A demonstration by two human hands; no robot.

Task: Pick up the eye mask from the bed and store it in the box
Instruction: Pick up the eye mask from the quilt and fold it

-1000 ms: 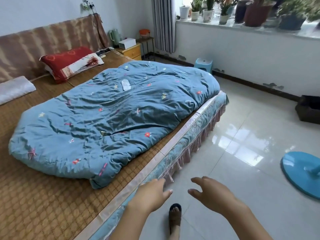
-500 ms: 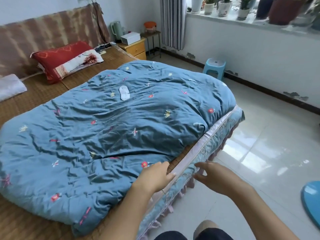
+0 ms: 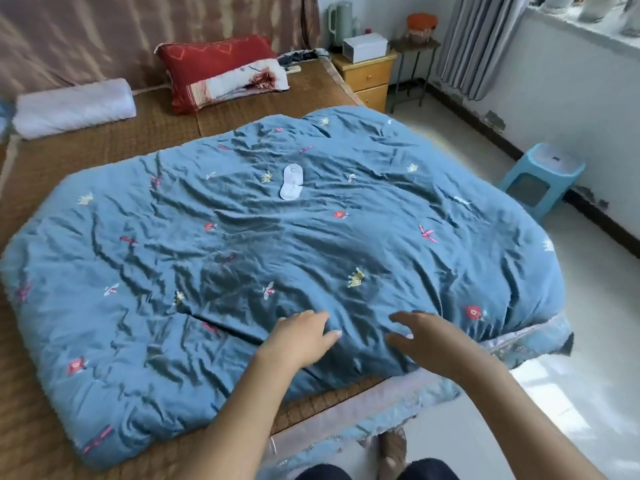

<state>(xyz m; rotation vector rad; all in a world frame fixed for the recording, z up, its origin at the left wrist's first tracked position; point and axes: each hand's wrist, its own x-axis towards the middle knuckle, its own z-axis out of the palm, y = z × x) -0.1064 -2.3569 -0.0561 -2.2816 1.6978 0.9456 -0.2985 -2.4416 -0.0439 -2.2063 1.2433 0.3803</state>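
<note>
1. Lying on the blue quilt (image 3: 311, 244) near the middle of the bed (image 3: 104, 143), the white eye mask (image 3: 292, 181) sits well beyond both hands.
2. The left hand (image 3: 300, 336) and right hand (image 3: 427, 337) hover over the quilt's near edge, each grip spread and holding nothing.
3. A white box (image 3: 364, 47) stands on the yellow nightstand (image 3: 370, 76).

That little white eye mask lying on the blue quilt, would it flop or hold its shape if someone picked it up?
The eye mask looks thin and lies flat on the quilt, so it would probably droop from the fingers. It seems light, since the fabric under it hardly dents. Being flat, it is unlikely to roll.
</note>
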